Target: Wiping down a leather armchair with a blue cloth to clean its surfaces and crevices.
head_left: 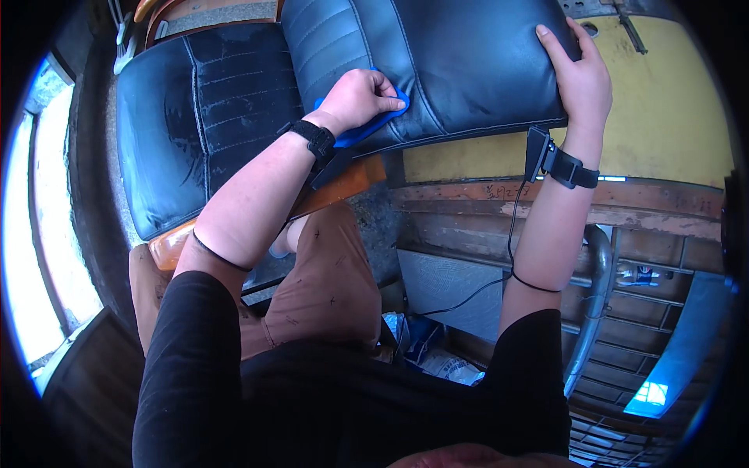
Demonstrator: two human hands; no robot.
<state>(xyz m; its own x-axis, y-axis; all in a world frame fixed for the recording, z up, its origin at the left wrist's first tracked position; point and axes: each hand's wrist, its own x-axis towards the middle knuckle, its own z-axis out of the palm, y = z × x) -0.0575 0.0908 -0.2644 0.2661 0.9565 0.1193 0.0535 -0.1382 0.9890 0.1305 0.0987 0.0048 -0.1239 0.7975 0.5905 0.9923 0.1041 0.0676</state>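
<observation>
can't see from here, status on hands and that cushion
Left hand pressing blue cloth on black cushion. Right hand flat, bracing cushion's edge. Nothing in the way.

Black seat cushion (460,70), blue cloth (367,125) lying on it

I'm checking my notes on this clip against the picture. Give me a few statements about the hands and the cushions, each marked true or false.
1. The left hand presses a blue cloth on the dark cushion. True.
2. The right hand holds a spray bottle. False: it rests open on the cushion's right edge.
3. Both wrists wear black straps. True.
4. The cloth is red. False: it is blue.
5. A second dark cushion lies to the left. True.
</observation>
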